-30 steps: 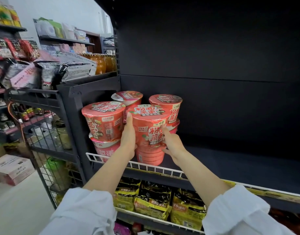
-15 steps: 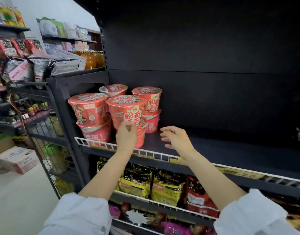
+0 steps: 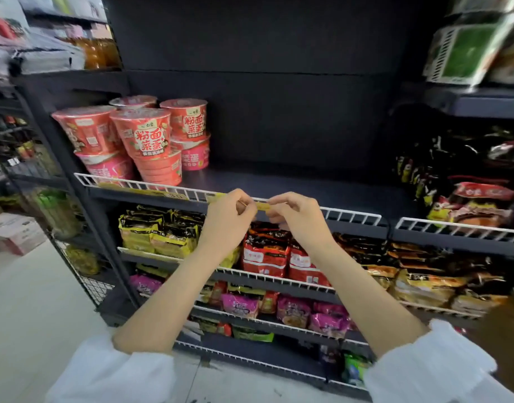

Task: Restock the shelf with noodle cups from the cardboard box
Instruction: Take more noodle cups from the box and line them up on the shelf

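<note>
Several red noodle cups (image 3: 146, 135) stand stacked two high at the left end of the dark shelf (image 3: 293, 186). The front stack leans a little to the right. My left hand (image 3: 228, 219) and my right hand (image 3: 299, 218) hang close together in front of the shelf's white wire rail (image 3: 349, 214), right of the cups and apart from them. Fingers of both hands are loosely curled with nothing in them. A yellow label strip (image 3: 262, 205) on the rail shows between the fingertips. Whether the fingers touch it I cannot tell.
The shelf right of the cups is bare up to dark noodle packets (image 3: 465, 199) at the far right. Lower shelves hold yellow (image 3: 159, 234), red (image 3: 264, 251) and pink packets (image 3: 241, 305). A pink and white carton (image 3: 17, 234) sits on the floor at the left.
Both hands have let go of the front noodle cup stack and drawn back to the wire rail. My view has swung right and down.
</note>
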Available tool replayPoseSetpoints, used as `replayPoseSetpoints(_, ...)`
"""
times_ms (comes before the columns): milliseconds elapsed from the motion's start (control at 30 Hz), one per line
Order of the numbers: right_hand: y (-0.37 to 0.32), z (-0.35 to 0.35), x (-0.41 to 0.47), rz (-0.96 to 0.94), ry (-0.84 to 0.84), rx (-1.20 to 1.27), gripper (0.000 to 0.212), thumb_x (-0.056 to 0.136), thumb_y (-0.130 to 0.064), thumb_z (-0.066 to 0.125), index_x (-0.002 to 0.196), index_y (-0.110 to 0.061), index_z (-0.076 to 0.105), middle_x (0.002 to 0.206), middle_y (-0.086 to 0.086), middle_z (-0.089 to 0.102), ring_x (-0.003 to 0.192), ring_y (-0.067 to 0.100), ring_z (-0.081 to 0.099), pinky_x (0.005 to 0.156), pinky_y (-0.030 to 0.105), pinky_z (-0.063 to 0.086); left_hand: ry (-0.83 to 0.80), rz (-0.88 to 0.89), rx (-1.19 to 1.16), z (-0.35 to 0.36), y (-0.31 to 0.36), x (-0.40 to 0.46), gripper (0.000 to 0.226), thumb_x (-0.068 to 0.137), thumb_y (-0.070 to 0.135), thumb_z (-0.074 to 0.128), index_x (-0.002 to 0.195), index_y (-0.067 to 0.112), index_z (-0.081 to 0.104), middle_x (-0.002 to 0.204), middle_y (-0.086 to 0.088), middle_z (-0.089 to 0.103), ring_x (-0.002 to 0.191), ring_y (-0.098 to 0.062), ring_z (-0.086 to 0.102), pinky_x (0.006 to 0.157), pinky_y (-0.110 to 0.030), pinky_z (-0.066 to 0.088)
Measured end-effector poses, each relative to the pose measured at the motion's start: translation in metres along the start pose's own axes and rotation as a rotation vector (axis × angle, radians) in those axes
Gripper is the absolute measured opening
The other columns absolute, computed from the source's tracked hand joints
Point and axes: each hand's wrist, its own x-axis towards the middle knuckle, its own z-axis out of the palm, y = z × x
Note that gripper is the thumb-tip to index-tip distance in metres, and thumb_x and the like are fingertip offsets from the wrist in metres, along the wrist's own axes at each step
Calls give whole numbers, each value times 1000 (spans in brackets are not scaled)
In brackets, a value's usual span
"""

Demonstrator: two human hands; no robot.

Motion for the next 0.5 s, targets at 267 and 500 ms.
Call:
replayPoseSetpoints(267, 42, -112, -137, 159, 185, -62, 22, 94, -9, 46, 93, -18, 66, 80, -3, 69, 73, 10, 64, 75, 30, 53, -213, 49, -132, 91, 82, -111, 11, 94, 21, 53, 89, 18, 62, 75, 7, 66, 64, -4, 63, 56, -12, 44)
replayPoseSetpoints(500, 81, -227, -235, 309, 346, -187, 22, 94, -10, 49, 91, -19, 69, 91, 2, 69, 85, 27, 65, 75, 37, 52, -459, 110, -159, 186, 166, -189, 15, 94, 22, 51, 90, 15, 63, 80, 2, 66, 67, -10, 60, 56, -16, 42)
